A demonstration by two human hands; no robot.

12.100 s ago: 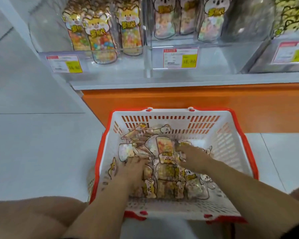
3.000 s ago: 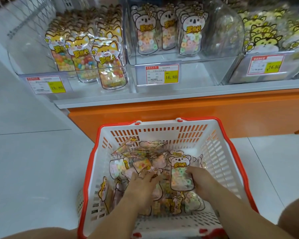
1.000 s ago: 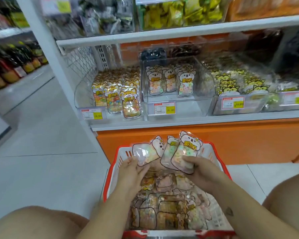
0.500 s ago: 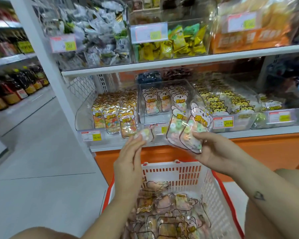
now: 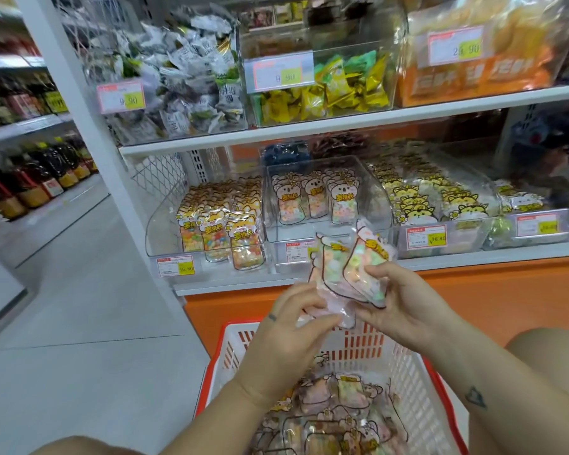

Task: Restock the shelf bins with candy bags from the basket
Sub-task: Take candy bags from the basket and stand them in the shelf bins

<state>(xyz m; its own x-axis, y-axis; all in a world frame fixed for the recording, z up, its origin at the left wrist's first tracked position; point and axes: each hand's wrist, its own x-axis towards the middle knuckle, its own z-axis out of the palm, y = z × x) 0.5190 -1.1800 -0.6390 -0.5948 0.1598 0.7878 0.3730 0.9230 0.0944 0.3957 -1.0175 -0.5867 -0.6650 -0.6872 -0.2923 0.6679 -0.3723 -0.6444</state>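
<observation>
Glossy plastic candy bags point(image 5: 352, 267), a small fanned bunch in the head view, sit above the basket point(image 5: 362, 348) and before the half-filled koala bin point(image 5: 373, 195). My right hand point(image 5: 404, 303) pinches them, thumb on front, and my left hand point(image 5: 286, 326) grips their lower edges. I judge them light, crinkly and slippery, so the flat sealed edges are the best hold.
</observation>
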